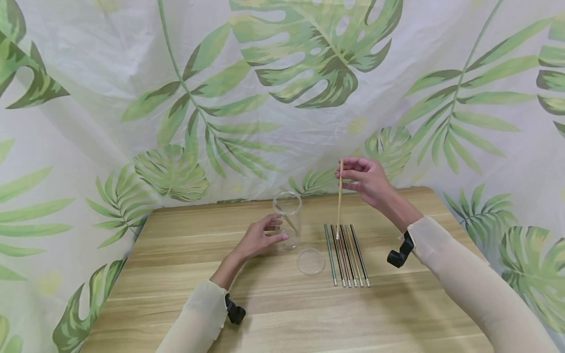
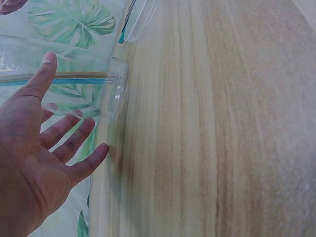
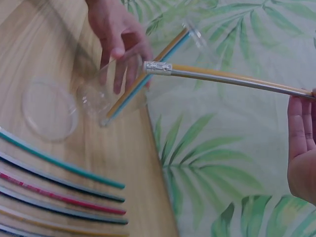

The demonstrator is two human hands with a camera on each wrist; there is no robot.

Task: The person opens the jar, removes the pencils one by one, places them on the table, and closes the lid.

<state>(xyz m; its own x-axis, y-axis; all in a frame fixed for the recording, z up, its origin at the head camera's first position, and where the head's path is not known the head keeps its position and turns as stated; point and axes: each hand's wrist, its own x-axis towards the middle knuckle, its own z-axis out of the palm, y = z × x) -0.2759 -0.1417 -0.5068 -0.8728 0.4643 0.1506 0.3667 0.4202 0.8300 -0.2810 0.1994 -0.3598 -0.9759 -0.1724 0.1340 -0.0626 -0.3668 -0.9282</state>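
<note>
A clear cylindrical jar [image 1: 295, 234] stands upright on the wooden table with a pencil [image 3: 153, 74] leaning inside it, which shows wood-coloured and blue in the right wrist view. My left hand [image 1: 258, 238] is beside the jar, thumb in front and fairly straight, spread fingers [image 2: 69, 143] behind; firm contact is not clear. Above the table, my right hand [image 1: 364, 179] pinches a wood-coloured pencil [image 1: 340, 201] near its upper end. That pencil hangs nearly upright, its silver ferrule [image 3: 158, 68] at the bottom, over a row of several pencils [image 1: 346, 255] on the table.
A clear round lid [image 1: 311, 262] lies flat on the table [image 1: 282, 314], between the jar and the pencil row. Behind the table's far edge hangs a leaf-patterned cloth [image 1: 309, 137]. Each wrist carries a black camera mount [image 1: 400, 251].
</note>
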